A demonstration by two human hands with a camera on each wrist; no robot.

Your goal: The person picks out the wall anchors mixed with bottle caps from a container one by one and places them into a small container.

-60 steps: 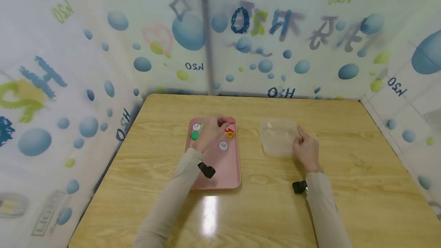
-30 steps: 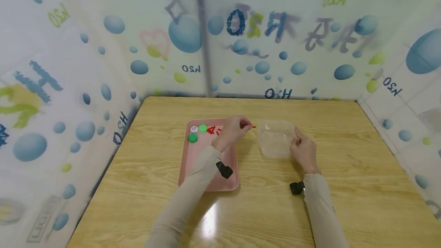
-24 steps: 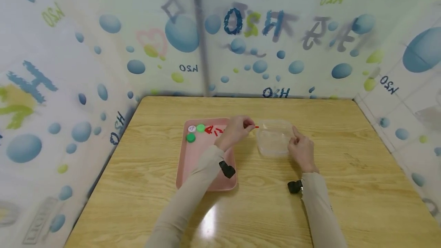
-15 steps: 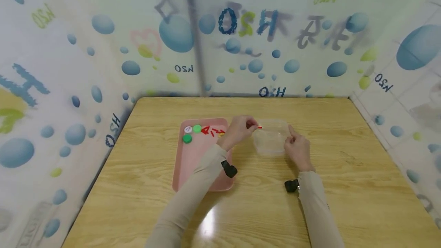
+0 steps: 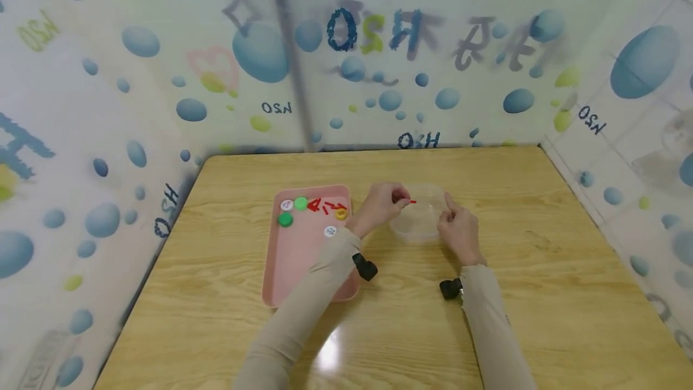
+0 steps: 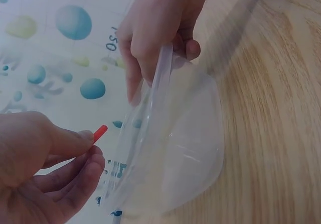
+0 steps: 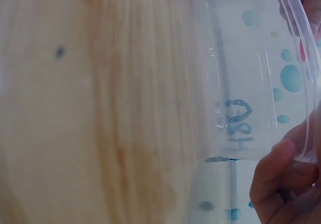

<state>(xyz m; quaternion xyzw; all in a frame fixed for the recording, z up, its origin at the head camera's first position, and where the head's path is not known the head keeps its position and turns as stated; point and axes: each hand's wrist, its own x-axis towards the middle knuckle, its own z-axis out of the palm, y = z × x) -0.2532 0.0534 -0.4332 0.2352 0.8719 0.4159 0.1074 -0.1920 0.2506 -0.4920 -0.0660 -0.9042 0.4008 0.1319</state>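
Across the back wall (image 5: pixel 460 128), large blue and green letters (image 5: pixel 372 34) read H2O in reverse; a smaller, dark reversed H2O (image 5: pixel 418 140) stands just above the table (image 5: pixel 206 318). The left wall (image 5: pixel 157 125) bears a big blue H (image 5: pixel 21 146). In the right wrist view, H2O lettering shows through the clear container (image 7: pixel 241 58), apparently reversed too. Markings on the white caps (image 5: pixel 330 232) are too small to read.
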